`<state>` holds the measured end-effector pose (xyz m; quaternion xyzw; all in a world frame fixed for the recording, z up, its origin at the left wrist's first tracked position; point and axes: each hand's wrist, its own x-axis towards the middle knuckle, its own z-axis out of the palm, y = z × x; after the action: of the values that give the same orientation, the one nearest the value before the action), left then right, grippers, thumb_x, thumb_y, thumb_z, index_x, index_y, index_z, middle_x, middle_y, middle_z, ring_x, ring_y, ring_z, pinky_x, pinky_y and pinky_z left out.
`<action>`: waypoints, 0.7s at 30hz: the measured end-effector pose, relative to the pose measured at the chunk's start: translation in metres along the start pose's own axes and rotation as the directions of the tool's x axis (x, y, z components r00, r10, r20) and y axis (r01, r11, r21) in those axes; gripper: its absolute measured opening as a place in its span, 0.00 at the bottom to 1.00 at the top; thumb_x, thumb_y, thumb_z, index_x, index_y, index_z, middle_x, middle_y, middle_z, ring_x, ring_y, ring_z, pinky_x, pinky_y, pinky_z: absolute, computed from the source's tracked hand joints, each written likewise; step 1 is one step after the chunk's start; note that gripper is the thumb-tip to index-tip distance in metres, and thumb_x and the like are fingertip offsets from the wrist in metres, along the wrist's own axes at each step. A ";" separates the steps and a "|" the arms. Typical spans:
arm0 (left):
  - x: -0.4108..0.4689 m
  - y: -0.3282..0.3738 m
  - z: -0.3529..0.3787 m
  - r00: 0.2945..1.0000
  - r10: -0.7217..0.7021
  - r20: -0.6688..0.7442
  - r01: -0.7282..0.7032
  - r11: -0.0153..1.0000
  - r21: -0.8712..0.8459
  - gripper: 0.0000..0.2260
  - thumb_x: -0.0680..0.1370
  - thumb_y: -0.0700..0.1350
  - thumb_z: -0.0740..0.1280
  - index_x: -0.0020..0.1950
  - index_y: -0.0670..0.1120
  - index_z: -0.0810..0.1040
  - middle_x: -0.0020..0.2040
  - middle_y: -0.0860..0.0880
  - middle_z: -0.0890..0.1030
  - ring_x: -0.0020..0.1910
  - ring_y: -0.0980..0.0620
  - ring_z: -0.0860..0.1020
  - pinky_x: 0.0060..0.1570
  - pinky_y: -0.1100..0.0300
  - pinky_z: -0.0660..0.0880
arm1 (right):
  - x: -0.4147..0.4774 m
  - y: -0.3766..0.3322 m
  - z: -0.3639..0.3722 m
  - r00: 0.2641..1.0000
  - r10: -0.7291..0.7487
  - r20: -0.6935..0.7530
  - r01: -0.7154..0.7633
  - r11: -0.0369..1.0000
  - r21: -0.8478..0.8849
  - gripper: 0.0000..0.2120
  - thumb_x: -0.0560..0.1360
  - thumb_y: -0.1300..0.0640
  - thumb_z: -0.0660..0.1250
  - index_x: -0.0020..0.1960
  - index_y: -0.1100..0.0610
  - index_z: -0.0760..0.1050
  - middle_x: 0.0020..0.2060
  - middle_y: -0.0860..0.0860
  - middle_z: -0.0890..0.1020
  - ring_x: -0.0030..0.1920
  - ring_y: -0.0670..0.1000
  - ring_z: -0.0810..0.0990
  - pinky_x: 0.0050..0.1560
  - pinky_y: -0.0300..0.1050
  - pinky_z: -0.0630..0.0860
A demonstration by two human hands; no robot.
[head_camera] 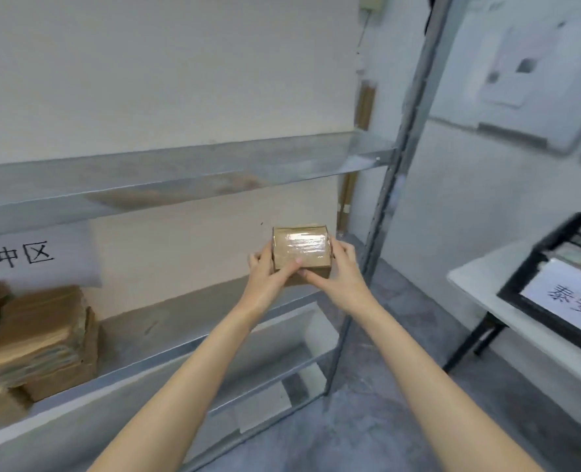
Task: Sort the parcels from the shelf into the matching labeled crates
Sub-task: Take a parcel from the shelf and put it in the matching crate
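two bare forearms [187, 386] reach forward from the lower edge; the left hand [265, 269] and right hand [341, 267] clasp a small parcel [299, 248] from either side, fingers curled round its ends, thumbs on the near face. the parcel, brown cardboard under glossy clear tape, is held before the right end of the metal shelf [180, 172], well apart from a black labelled crate [520, 281] on a white table [479, 287].
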<state>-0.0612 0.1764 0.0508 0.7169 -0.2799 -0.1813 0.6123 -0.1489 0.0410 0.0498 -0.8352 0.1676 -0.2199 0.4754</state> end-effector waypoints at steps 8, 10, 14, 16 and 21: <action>0.014 0.036 0.126 0.951 0.165 0.262 -0.146 0.985 -0.091 0.30 0.74 0.54 0.70 0.74 0.53 0.63 0.67 0.50 0.69 0.67 0.53 0.70 0.69 0.50 0.68 | -0.071 0.033 -0.119 0.934 0.076 -0.350 -0.073 0.997 0.022 0.38 0.76 0.60 0.73 0.79 0.49 0.57 0.68 0.46 0.65 0.66 0.40 0.70 0.68 0.39 0.68; 0.013 0.044 0.161 0.920 0.211 0.331 -0.185 0.977 -0.108 0.28 0.72 0.53 0.70 0.70 0.56 0.64 0.67 0.51 0.70 0.67 0.51 0.71 0.68 0.48 0.70 | -0.090 0.042 -0.147 0.882 0.086 -0.464 -0.068 0.996 0.055 0.36 0.75 0.64 0.73 0.77 0.51 0.59 0.67 0.46 0.65 0.64 0.36 0.70 0.59 0.31 0.72; 0.008 0.057 0.232 0.848 0.274 0.454 -0.223 0.961 -0.164 0.25 0.75 0.46 0.73 0.63 0.58 0.62 0.63 0.58 0.69 0.65 0.52 0.73 0.64 0.57 0.73 | -0.122 0.064 -0.203 0.781 0.098 -0.616 -0.099 0.995 0.031 0.34 0.73 0.66 0.74 0.71 0.49 0.62 0.68 0.50 0.62 0.63 0.38 0.71 0.52 0.28 0.75; 0.001 0.065 0.267 0.810 0.299 0.503 -0.241 0.954 -0.179 0.27 0.75 0.43 0.74 0.65 0.55 0.60 0.63 0.57 0.69 0.62 0.58 0.73 0.57 0.68 0.73 | -0.136 0.076 -0.231 0.742 0.111 -0.661 -0.140 0.990 0.008 0.33 0.72 0.64 0.75 0.67 0.45 0.62 0.67 0.47 0.61 0.65 0.46 0.71 0.57 0.39 0.79; -0.006 0.078 0.352 0.754 0.314 0.577 -0.262 0.949 -0.174 0.37 0.71 0.41 0.77 0.70 0.55 0.57 0.65 0.55 0.68 0.62 0.53 0.75 0.59 0.61 0.75 | -0.165 0.104 -0.301 0.670 0.106 -0.735 -0.192 0.981 -0.033 0.34 0.70 0.66 0.76 0.65 0.47 0.60 0.64 0.48 0.61 0.58 0.44 0.73 0.64 0.53 0.77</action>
<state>-0.2926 -0.1007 0.0621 0.5453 -0.5578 -0.3128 0.5419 -0.4549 -0.1469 0.0609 -0.6864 0.4222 -0.4849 0.3399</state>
